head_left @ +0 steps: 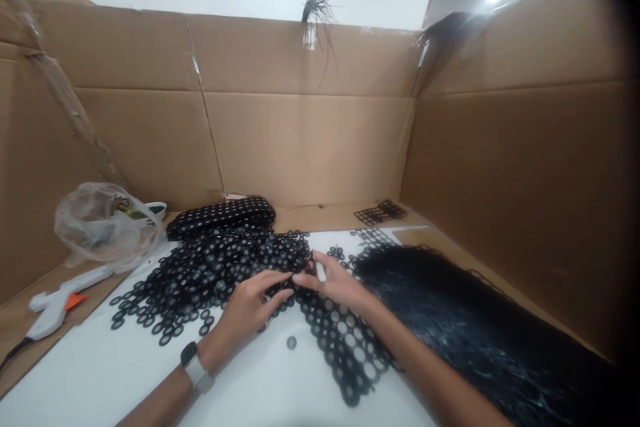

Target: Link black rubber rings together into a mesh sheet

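My left hand (pixel 256 299), with a watch on the wrist, pinches a dark bit at the upper end of a strip of joined black rings (pixel 345 347). Its fingertips nearly meet those of my right hand (pixel 336 281), which grips the same end between thumb and forefinger. A small white piece (pixel 321 271) shows between the right fingers; its kind is not clear. The strip hangs down below my right hand onto the white surface. A large heap of loose black rings (pixel 200 273) lies left of and behind my hands.
A white hot-glue gun (pixel 57 303) lies at far left, near a clear plastic bag (pixel 107 223). Behind the heap sits a black dotted bundle (pixel 223 217). A mass of black fibres (pixel 450 320) covers the right side. Cardboard walls (pixel 305 140) surround the white surface (pixel 260 380).
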`<move>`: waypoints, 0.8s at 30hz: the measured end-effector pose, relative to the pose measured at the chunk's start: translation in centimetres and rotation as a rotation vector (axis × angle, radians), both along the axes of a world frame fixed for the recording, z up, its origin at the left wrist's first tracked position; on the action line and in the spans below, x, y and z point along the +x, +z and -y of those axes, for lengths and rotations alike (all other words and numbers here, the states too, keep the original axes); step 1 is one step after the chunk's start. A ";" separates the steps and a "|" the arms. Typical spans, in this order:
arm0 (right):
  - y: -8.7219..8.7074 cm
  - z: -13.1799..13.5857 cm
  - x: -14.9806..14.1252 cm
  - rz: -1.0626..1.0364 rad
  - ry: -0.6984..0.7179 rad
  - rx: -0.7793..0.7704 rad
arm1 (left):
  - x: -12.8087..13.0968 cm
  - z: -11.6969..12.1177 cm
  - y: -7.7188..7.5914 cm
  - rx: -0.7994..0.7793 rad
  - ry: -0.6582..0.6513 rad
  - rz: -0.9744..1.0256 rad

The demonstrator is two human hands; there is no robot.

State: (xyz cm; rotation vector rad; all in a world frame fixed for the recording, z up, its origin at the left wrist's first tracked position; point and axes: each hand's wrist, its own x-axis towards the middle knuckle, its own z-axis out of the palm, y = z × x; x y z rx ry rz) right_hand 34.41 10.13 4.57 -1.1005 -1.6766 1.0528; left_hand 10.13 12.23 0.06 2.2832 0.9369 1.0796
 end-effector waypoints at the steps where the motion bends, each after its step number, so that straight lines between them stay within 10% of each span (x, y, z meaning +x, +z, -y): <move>1: 0.1 0.1 0.0 -0.016 0.024 -0.005 | 0.0 0.0 -0.1 -0.011 0.003 0.002; 18: -1.0 0.4 -1.3 -0.013 0.018 0.066 | 0.3 -0.4 -0.1 -0.263 -0.017 0.185; 24: -1.4 0.2 -1.3 -0.070 0.033 0.068 | -1.2 -2.1 -0.3 -0.310 0.185 0.316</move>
